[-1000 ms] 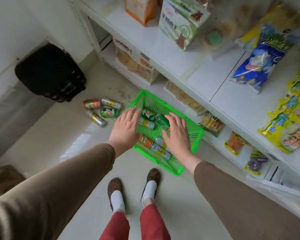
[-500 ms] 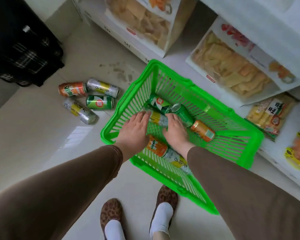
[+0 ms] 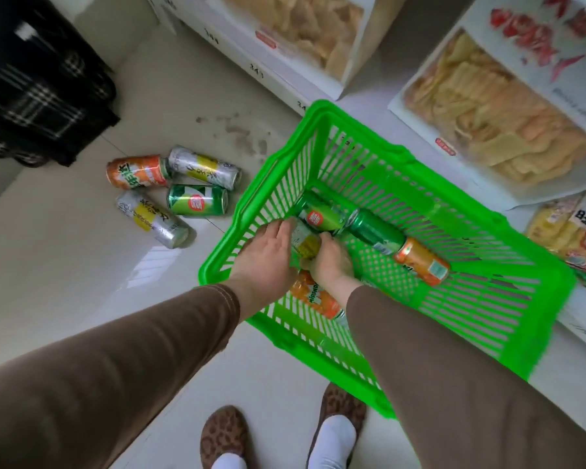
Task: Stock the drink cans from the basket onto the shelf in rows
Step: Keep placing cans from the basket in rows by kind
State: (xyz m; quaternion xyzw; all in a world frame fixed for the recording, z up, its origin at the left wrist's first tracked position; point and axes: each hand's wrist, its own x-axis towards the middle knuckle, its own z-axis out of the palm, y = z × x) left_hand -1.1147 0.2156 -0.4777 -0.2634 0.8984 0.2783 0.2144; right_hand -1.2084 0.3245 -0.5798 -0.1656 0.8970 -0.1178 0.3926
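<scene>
Your left hand (image 3: 268, 255) and right hand (image 3: 330, 262) both curl fingers round silver-yellow can (image 3: 305, 240) inside green basket (image 3: 454, 340). Several cans remain in basket; four cans (image 3: 173, 194) lie on floor. No can visible on shelf; stocking barely begun, you judge.

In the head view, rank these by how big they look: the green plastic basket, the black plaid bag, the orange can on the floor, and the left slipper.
1. Green plastic basket, largest.
2. Black plaid bag, though cut off by the frame edge.
3. and 4. Leopard-print left slipper and orange can on the floor look alike; the slipper is partly cropped, so unranked.
</scene>
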